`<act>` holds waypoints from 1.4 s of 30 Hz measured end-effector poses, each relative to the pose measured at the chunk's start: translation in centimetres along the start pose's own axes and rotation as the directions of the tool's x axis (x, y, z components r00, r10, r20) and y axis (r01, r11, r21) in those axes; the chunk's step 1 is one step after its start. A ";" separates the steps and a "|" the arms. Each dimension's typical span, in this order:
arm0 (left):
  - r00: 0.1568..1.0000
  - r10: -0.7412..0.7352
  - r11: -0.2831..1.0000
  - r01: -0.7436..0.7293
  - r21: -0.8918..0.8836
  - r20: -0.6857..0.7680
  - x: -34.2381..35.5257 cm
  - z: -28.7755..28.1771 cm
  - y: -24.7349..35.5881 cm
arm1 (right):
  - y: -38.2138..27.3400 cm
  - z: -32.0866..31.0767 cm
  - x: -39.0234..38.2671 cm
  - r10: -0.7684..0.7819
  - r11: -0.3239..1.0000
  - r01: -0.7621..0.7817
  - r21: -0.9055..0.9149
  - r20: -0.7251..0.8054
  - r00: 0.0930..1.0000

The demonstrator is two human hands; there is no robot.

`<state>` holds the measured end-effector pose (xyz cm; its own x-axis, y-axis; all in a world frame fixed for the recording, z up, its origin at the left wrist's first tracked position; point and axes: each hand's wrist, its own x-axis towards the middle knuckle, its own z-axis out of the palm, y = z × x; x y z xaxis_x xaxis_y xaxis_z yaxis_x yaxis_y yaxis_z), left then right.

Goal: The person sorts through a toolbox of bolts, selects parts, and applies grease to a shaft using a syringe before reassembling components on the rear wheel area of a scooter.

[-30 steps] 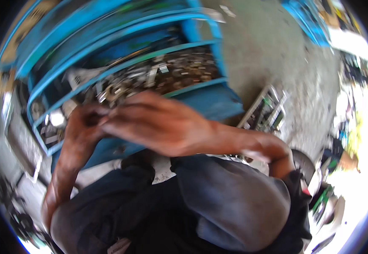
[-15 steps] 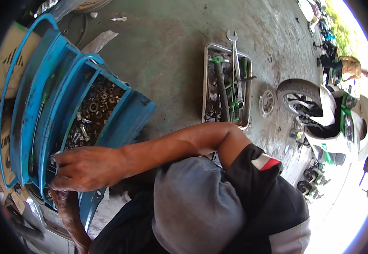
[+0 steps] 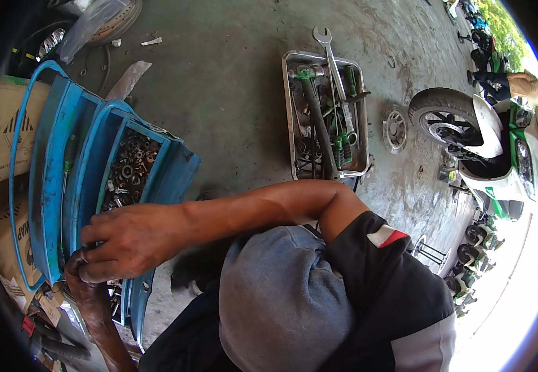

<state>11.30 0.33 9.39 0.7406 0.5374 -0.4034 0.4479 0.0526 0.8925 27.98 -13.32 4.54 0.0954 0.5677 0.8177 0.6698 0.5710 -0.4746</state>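
At the left stands a blue metal cantilever toolbox (image 3: 166, 186), its trays spread out. One tray holds many nuts, washers and bolts (image 3: 134, 162). My right forearm crosses from the right, and my right hand (image 3: 134, 243) is over the near end of the trays, fingers bent and drawn together. Just below, my left hand (image 3: 82, 265) comes up from the lower edge, darkened, its partly visible fingers curled against the right fingertips. Whatever lies between the hands is hidden.
A metal tray (image 3: 290, 118) on the floor holds a hammer (image 3: 318, 111), a large open-end wrench (image 3: 337, 71) and other tools. A white motor scooter (image 3: 485, 142) is at the right. Cardboard boxes (image 3: 18, 130) stand behind the toolbox. A rounded grey cloth shape (image 3: 284, 297) fills the lower middle.
The view has shifted a little, and both hands sit slightly nearer the toolbox's near end. The silvery bit seen by the right fingers is no longer visible. The hands stay together.
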 end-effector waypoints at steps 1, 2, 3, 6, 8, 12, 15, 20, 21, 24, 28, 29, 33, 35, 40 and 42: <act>0.999 -0.009 1.000 0.009 -0.004 0.040 0.3 0.0 0.0 | -0.1 -0.5 0.0 -0.008 0.999 0.009 -0.049 0.026 1.000; 0.999 -0.010 1.000 0.010 -0.008 0.042 0.6 -0.1 -0.3 | 0.1 -1.3 -0.1 -0.005 0.999 0.006 -0.051 0.030 1.000; 0.998 0.011 0.997 -0.006 -0.079 0.066 0.7 -0.4 -0.9 | 0.6 -2.9 0.2 -0.028 0.988 0.029 -0.152 0.008 1.000; 1.000 -0.020 0.989 0.023 -0.146 0.022 -0.7 -3.0 -1.8 | 1.9 -11.0 -2.9 0.346 0.826 -0.421 -0.374 -0.252 0.904; 0.997 -0.071 0.983 0.075 -0.167 0.032 -0.5 -4.8 -2.6 | 3.3 -17.2 -8.5 0.615 0.349 -0.902 -0.255 -0.664 0.426; 0.997 -0.080 0.997 0.080 0.024 0.014 1.4 -4.7 -2.6 | 2.9 -24.2 -28.0 0.736 -0.215 -0.860 -0.462 -0.656 0.169; 0.998 -0.065 0.980 0.060 0.191 0.023 2.5 -4.7 -1.9 | 2.7 -23.2 -32.0 0.841 -0.296 -0.751 -0.590 -0.534 0.088; 0.998 -0.042 0.984 0.032 0.178 0.054 2.7 -2.1 3.2 | 4.4 -23.5 -29.7 0.813 -0.411 -0.787 -0.461 -0.577 -0.086; 0.996 -0.033 0.986 0.020 0.164 0.079 2.8 -1.8 3.8 | 4.4 -23.9 -28.9 0.794 -0.461 -0.801 -0.383 -0.581 -0.180; 0.990 -0.098 0.984 0.081 0.160 0.098 2.5 0.6 8.3 | 2.7 -24.5 -26.1 0.790 -0.421 -0.837 -0.350 -0.596 -0.148; 0.962 -0.203 0.955 0.153 0.253 0.182 0.9 4.0 14.4 | -0.8 -26.6 -21.9 0.676 -0.308 -0.919 -0.247 -0.736 -0.029; 0.950 -0.227 0.941 0.157 0.300 0.213 0.3 4.9 15.8 | -1.9 -26.9 -20.5 0.670 -0.302 -0.922 -0.243 -0.742 -0.025; 0.890 -0.308 0.922 0.192 0.336 0.337 -2.4 9.4 20.9 | -7.4 -28.4 -20.0 0.679 -0.261 -0.944 0.203 -0.657 -0.328; 0.884 -0.310 0.923 0.192 0.334 0.350 -3.5 11.0 22.0 | -8.0 -26.6 -17.1 0.733 -0.295 -0.952 -0.077 -0.658 -0.174; 0.861 -0.289 0.912 0.115 0.393 0.419 -3.3 14.1 22.6 | -5.7 -26.0 -21.6 0.812 -0.292 -0.942 -0.168 -0.564 -0.151; 0.864 -0.307 0.898 0.125 0.421 0.400 -2.0 14.5 21.5 | -2.5 -27.0 -23.9 0.743 -0.357 -0.900 -0.250 -0.660 -0.111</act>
<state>26.73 -11.81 26.46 0.7021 0.1114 -0.7033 0.7058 -0.2403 0.6664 43.87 -44.34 -5.06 0.9731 -0.0305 -0.2282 -0.1409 -0.8629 -0.4853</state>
